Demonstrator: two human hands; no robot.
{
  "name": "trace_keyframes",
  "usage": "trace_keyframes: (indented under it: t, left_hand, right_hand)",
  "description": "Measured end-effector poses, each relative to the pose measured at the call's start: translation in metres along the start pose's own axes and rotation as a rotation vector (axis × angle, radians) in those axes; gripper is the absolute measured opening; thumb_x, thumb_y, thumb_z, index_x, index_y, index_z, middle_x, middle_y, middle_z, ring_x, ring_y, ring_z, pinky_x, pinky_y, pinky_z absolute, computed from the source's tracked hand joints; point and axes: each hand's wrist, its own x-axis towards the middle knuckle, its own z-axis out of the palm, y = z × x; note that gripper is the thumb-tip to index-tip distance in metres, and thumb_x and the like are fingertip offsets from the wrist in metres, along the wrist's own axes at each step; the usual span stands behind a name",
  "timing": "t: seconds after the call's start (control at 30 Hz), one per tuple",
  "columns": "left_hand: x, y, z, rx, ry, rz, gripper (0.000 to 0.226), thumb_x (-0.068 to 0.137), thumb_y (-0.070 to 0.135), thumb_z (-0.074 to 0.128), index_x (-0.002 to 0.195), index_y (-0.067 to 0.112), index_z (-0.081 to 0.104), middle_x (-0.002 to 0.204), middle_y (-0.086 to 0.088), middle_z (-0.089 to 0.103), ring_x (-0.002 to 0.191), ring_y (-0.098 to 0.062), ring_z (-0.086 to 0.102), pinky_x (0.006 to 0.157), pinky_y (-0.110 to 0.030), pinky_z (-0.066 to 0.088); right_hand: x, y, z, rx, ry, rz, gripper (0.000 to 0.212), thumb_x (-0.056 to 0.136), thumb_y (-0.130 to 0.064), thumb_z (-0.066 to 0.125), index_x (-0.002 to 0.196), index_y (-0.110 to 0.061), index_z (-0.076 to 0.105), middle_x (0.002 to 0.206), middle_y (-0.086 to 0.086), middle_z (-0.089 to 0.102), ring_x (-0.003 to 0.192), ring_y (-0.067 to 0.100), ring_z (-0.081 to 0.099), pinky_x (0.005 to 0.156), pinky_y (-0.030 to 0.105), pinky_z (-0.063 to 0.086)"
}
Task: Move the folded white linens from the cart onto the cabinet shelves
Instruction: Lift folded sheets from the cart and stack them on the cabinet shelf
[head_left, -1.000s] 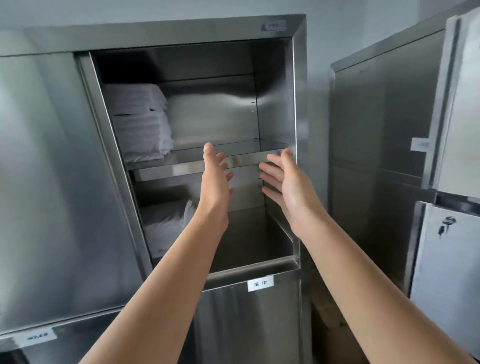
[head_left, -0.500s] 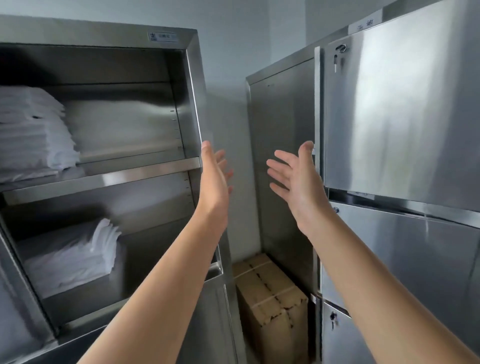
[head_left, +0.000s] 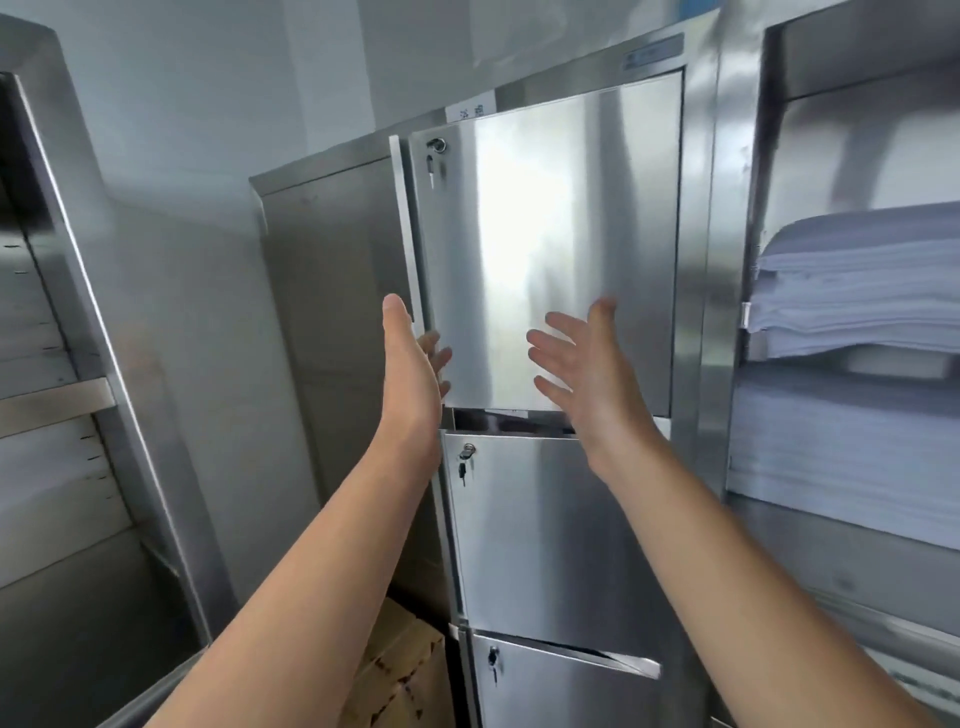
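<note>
Folded white linens (head_left: 852, 280) on steel cabinet shelves (head_left: 831, 512)

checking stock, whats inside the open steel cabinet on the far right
The open stainless steel cabinet holds stacks of folded white linens on its upper shelf, with another thick white stack below. The frame edge hides how far they extend rightward.

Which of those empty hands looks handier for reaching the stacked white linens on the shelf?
Probably the right hand: it is open, holds nothing, and hovers on the side nearer the stacked linens at the right edge. The left hand, also open, is farther away, beside the steel door.
</note>
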Motion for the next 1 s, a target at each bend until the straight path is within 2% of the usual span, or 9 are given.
trace_keyframes:
  t: [0.1, 0.2, 0.47, 0.63, 0.8, 1.0]
  left_hand:
    - [0.013, 0.000, 0.016, -0.033, -0.089, 0.006, 0.056, 0.102, 0.061, 0.022, 0.146, 0.030, 0.038, 0.145, 0.001, 0.051, 0.127, -0.017, 0.055, 0.116, -0.045, 0.035]
    - [0.026, 0.000, 0.024, -0.042, -0.153, 0.009, 0.059, 0.103, 0.059, 0.023, 0.150, 0.027, 0.037, 0.143, 0.000, 0.053, 0.123, -0.016, 0.058, 0.115, -0.044, 0.036]
    - [0.053, -0.023, 0.040, -0.083, -0.317, -0.064, 0.060, 0.102, 0.060, 0.022, 0.146, 0.024, 0.044, 0.144, -0.002, 0.053, 0.124, -0.019, 0.057, 0.115, -0.047, 0.036]
    - [0.041, -0.048, 0.077, -0.113, -0.473, -0.150, 0.062, 0.103, 0.059, 0.020, 0.147, 0.023, 0.043, 0.144, -0.003, 0.052, 0.124, -0.020, 0.057, 0.114, -0.047, 0.036]
    - [0.023, -0.064, 0.115, -0.122, -0.582, -0.201, 0.062, 0.102, 0.062, 0.020, 0.141, 0.024, 0.050, 0.140, -0.002, 0.055, 0.120, -0.019, 0.059, 0.112, -0.046, 0.037]
    - [0.009, -0.061, 0.159, -0.142, -0.649, -0.210, 0.063, 0.102, 0.060, 0.019, 0.142, 0.021, 0.049, 0.142, -0.003, 0.053, 0.123, -0.021, 0.057, 0.113, -0.045, 0.036]
  right_hand:
    - [0.010, -0.006, -0.010, -0.023, 0.080, -0.040, 0.070, 0.101, -0.062, 0.014, 0.141, -0.018, 0.050, 0.137, 0.006, 0.060, 0.125, 0.017, 0.056, 0.112, 0.039, 0.039]
    - [0.017, -0.010, -0.012, -0.027, 0.142, -0.077, 0.066, 0.102, -0.061, 0.016, 0.140, -0.020, 0.050, 0.137, 0.005, 0.059, 0.123, 0.015, 0.056, 0.112, 0.037, 0.039]
    - [0.013, -0.002, -0.023, -0.079, 0.298, -0.120, 0.062, 0.104, -0.055, 0.018, 0.147, -0.019, 0.043, 0.145, 0.005, 0.053, 0.133, 0.017, 0.049, 0.118, 0.040, 0.031]
    - [-0.001, -0.006, -0.055, -0.141, 0.448, -0.141, 0.059, 0.104, -0.053, 0.023, 0.148, -0.019, 0.042, 0.142, 0.003, 0.056, 0.129, 0.013, 0.053, 0.117, 0.038, 0.034]
    - [-0.013, -0.023, -0.092, -0.193, 0.550, -0.157, 0.060, 0.104, -0.054, 0.023, 0.148, -0.018, 0.042, 0.141, 0.002, 0.056, 0.129, 0.013, 0.053, 0.116, 0.039, 0.035]
    - [-0.016, -0.044, -0.132, -0.174, 0.631, -0.194, 0.060, 0.104, -0.055, 0.024, 0.144, -0.017, 0.047, 0.132, 0.000, 0.062, 0.122, 0.014, 0.057, 0.114, 0.040, 0.037]
